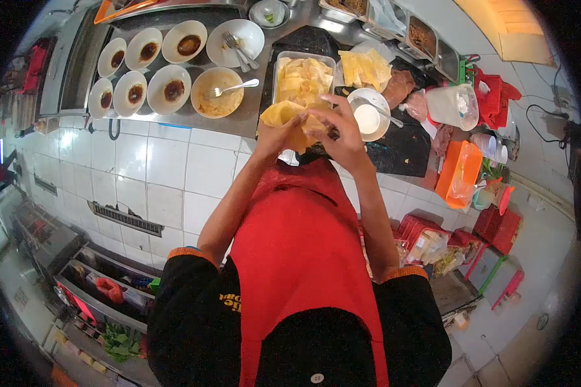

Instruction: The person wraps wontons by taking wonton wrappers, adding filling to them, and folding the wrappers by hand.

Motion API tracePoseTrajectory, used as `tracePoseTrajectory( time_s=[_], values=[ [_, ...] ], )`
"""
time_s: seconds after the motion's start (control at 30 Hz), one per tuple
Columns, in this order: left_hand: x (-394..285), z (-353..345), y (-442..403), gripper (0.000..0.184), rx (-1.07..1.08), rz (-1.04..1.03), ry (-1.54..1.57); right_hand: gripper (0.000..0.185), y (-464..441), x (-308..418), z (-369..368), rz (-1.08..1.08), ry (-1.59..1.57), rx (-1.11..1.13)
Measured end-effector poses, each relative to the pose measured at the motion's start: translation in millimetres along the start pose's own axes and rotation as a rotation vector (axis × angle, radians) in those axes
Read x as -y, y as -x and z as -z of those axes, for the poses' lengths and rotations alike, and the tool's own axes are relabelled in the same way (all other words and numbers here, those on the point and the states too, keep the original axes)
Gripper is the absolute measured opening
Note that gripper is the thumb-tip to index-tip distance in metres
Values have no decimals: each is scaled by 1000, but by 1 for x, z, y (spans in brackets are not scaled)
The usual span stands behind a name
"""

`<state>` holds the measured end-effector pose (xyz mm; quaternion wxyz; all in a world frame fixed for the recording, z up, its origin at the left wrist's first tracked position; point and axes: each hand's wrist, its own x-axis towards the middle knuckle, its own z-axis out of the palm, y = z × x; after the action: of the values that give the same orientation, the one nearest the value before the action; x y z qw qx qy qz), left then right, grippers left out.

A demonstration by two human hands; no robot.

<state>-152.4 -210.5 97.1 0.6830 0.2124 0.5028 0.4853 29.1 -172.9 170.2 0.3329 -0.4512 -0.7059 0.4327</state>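
Observation:
My left hand [279, 134] is closed around a yellow wonton wrapper [279, 115], just in front of the metal tray. Close beside it, my right hand [342, 131] has its fingers bent at the wrapper's right edge; whether they pinch anything is hard to see. The metal tray [276, 87] is lined with folded yellow wontons [305, 76]. Behind and to the right, a stack of flat wrappers [364, 69] lies on a plate. A white bowl [366, 120] with pale contents and a spoon [394, 120] stands just right of my right hand.
Several white bowls [169, 90] with dark sauce line the left counter. A bowl with a fork [217, 103] and a plate with cutlery [235, 40] stand nearer the tray. To the right are an orange container [457, 173] and a white tub [452, 106]. Red crates [423, 235] sit lower right.

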Motion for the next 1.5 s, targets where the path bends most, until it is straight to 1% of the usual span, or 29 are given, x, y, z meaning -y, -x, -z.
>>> tracePoseTrajectory(
  time_s=[0.07,0.17,0.23,0.3,0.37,0.4,0.43,0.47,0.5,0.57,0.63,0.67,0.73,0.8,0.87,0.9,0.97,1.0,1.07,1.1,1.13,1.17,1.2,1.23,1.27,1.3,1.37,1.43,1.5],
  values=[
    [0,-1,0,36,2,-4,-4,41,-3,6,6,162,192,147],
    [2,-4,2,37,55,-51,0,46,-7,-6,2,213,207,137],
    [2,-5,0,38,56,-109,-166,46,-9,-12,3,219,183,130],
    [3,-3,3,38,39,-150,-175,47,-5,-20,4,218,158,125],
    [3,-2,2,37,34,-192,-186,45,5,-31,3,-83,-4,137],
    [0,-1,2,39,35,-112,-74,45,8,-36,0,-83,-3,137],
    [-2,0,2,40,35,-31,38,43,12,-41,-4,-98,-111,57],
    [-3,0,3,40,32,-30,39,41,16,-46,-7,-114,-220,-23],
    [-5,0,5,41,14,-14,80,41,17,-44,-9,-116,-221,-24],
    [-9,-3,8,41,2,7,118,36,19,-40,-11,-261,-419,-105],
    [-16,-10,12,40,-6,63,289,34,15,-37,-11,-243,-460,-112],
    [-15,-9,12,40,-3,66,286,32,12,-36,-11,-223,-501,-113],
    [-9,-5,11,42,4,95,95,30,6,-26,-9,-195,-468,-79],
    [-2,-5,11,43,37,48,44,29,1,-16,-6,-163,-433,-40],
    [4,-2,9,43,65,-1,-4,27,-2,-8,-6,-188,-449,73],
    [5,-1,8,44,99,-17,-5,27,-3,-8,-6,-188,-449,75],
    [7,3,7,45,130,-37,-3,25,-6,-12,-3,-114,-148,130],
    [10,7,7,41,136,-23,-52,25,-6,-17,-3,-115,-147,133],
    [15,15,7,37,141,-10,-99,22,-5,-33,-4,-282,-249,214],
    [21,20,7,35,35,5,-93,22,-7,-45,-5,-281,-248,217],
    [25,26,7,33,-73,21,-86,21,-9,-56,-7,-245,-242,127],
    [26,37,7,33,-78,22,-83,21,-11,-67,-6,-207,-237,39],
    [24,52,4,33,5,19,129,20,-15,-70,2,-185,-51,43],
    [21,63,5,34,91,16,341,20,-20,-70,6,-184,-53,47],
    [20,70,6,37,55,43,432,22,-24,-69,10,-172,75,61],
    [14,73,9,37,52,41,432,23,-29,-72,11,-159,204,75],
    [1,80,15,29,-6,81,644,26,-33,-77,1,-141,128,102],
    [3,90,12,27,11,69,670,25,-44,-83,-13,-91,-108,241],
    [5,94,8,27,74,63,698,25,-56,-101,-32,-71,-25,235]
  ],
)
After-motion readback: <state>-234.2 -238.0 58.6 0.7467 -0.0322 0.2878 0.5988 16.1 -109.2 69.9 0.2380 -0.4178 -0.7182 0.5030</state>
